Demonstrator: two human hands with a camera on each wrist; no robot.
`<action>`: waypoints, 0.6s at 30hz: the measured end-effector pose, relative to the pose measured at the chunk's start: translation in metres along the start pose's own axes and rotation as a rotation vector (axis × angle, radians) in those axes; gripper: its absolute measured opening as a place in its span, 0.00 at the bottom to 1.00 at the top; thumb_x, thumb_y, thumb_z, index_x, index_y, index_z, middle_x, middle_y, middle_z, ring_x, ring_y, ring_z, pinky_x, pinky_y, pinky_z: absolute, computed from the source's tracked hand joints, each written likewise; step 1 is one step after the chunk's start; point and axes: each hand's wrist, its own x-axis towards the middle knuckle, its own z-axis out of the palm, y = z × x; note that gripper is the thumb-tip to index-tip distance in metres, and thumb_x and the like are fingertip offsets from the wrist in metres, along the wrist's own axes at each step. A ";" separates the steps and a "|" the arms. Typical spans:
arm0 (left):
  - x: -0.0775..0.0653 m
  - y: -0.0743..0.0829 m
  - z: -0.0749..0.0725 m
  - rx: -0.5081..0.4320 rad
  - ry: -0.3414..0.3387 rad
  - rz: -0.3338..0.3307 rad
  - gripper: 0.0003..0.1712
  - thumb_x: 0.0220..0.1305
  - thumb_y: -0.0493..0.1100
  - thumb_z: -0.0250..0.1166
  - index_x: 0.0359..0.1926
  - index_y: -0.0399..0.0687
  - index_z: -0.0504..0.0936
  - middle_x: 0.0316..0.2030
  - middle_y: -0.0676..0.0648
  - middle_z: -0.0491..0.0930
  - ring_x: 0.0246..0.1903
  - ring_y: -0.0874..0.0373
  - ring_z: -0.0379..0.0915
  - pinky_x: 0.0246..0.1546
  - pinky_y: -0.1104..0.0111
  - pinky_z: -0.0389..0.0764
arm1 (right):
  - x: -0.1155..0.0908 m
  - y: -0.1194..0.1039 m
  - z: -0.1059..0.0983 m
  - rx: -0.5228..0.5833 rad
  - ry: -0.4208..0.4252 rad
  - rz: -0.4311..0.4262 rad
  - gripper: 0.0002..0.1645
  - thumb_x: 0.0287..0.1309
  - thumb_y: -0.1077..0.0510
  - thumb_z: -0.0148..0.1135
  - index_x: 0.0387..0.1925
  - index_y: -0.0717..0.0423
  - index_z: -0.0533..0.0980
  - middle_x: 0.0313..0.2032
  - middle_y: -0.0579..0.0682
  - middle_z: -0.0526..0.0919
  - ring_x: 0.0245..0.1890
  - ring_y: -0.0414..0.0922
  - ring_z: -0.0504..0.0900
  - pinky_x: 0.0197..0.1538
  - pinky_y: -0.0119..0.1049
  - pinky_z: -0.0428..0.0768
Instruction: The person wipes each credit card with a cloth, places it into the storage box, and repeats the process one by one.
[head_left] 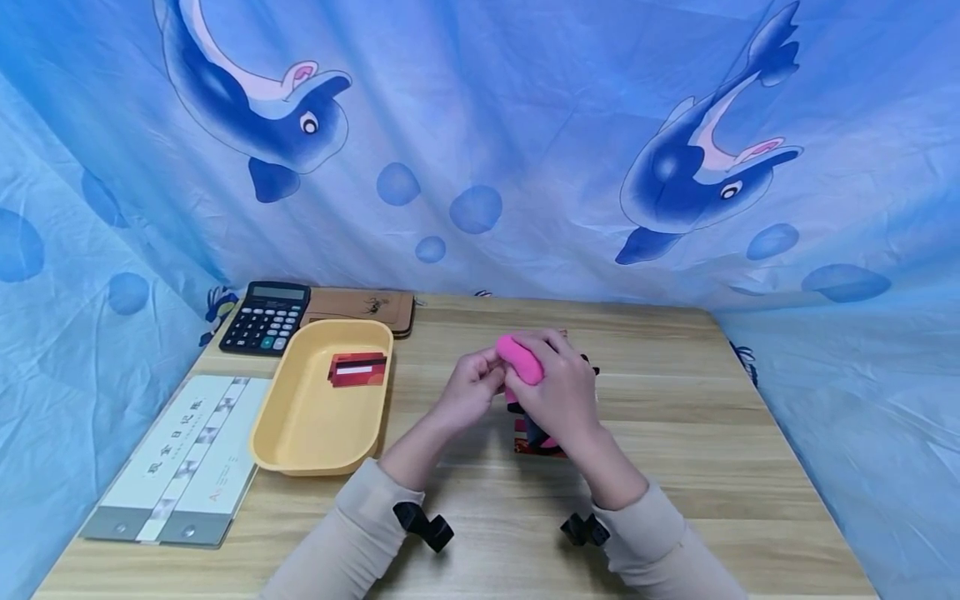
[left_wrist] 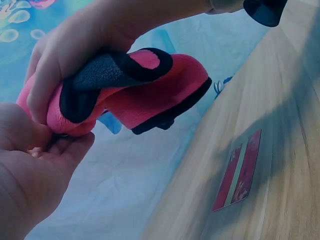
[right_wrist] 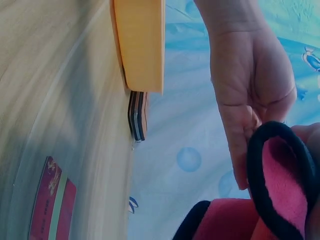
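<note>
A soft pink cloth piece with black edging and a dark grey patch is held up above the table between both hands. From above, my right hand grips its bunched fabric. My left hand pinches its left end with thumb and fingers. The left wrist view shows the cloth folded, one flap hanging towards the right. In the right wrist view a black-edged opening of the cloth faces the camera, beside the left hand's fingers. Below the hands, a red card with a pale stripe lies on the table.
To the left stands a yellow tray with red cards in it. A calculator and a brown zip wallet lie behind it. A white-and-grey ledger folder is at the far left. Blue curtains surround the wooden table.
</note>
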 end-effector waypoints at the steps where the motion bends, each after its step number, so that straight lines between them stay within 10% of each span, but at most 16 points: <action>1: 0.000 0.000 0.000 -0.008 0.000 0.007 0.23 0.74 0.26 0.47 0.66 0.29 0.72 0.47 0.32 0.83 0.43 0.58 0.82 0.55 0.60 0.85 | 0.000 0.000 -0.001 0.001 0.012 -0.005 0.19 0.47 0.60 0.77 0.45 0.56 0.86 0.41 0.53 0.86 0.32 0.51 0.85 0.26 0.44 0.83; 18: -0.005 0.009 -0.014 -0.129 0.066 -0.063 0.20 0.73 0.26 0.52 0.63 0.23 0.71 0.54 0.28 0.79 0.52 0.39 0.82 0.53 0.62 0.85 | -0.003 0.035 -0.024 -0.053 0.096 0.084 0.19 0.47 0.60 0.75 0.44 0.61 0.87 0.37 0.57 0.86 0.26 0.53 0.82 0.21 0.44 0.78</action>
